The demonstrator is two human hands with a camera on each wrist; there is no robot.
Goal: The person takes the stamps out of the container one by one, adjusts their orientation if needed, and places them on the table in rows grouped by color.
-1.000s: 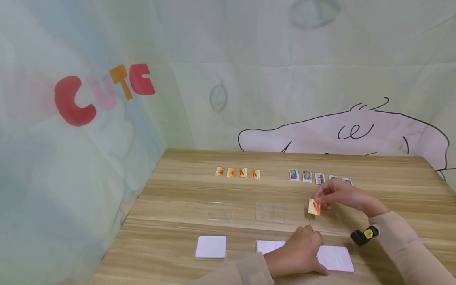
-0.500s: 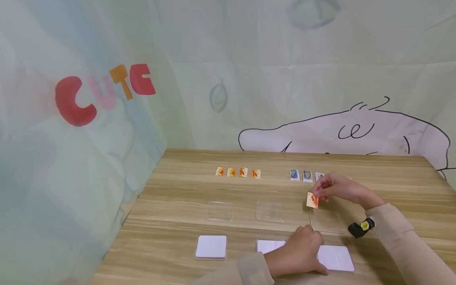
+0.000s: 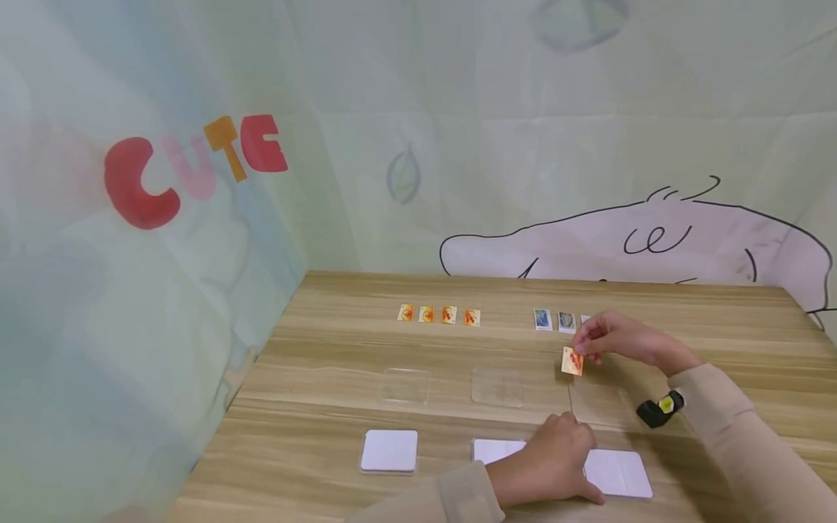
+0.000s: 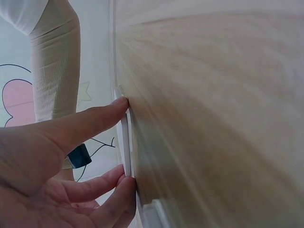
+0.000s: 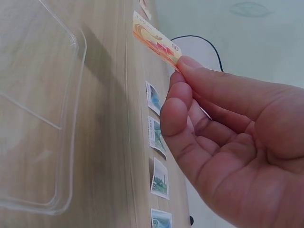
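My right hand (image 3: 624, 341) pinches an orange-and-yellow postage stamp (image 3: 572, 361) by one corner between thumb and fingertips. In the right wrist view the stamp (image 5: 156, 42) is raised above the table, its printed side showing. My left hand (image 3: 552, 454) holds a flat clear plastic case with a white insert (image 3: 620, 473) at the near right. Thumb and fingers (image 4: 116, 111) are at opposite edges of this case in the left wrist view. Just beyond the left hand lies a clear plastic lid (image 3: 598, 407), below the held stamp in the head view; its rounded rim (image 5: 71, 190) shows in the right wrist view.
Several orange stamps (image 3: 448, 314) lie in a row at the back of the wooden table (image 3: 314, 349). Blue-green stamps (image 3: 543, 319) stand right of them, some behind the right hand. Two more clear lids (image 3: 405, 385) and two white-insert cases (image 3: 389, 450) lie left of the hands.
My right hand has moved slightly back and left with the stamp, away from the clear lid. My left hand keeps its place on the case.
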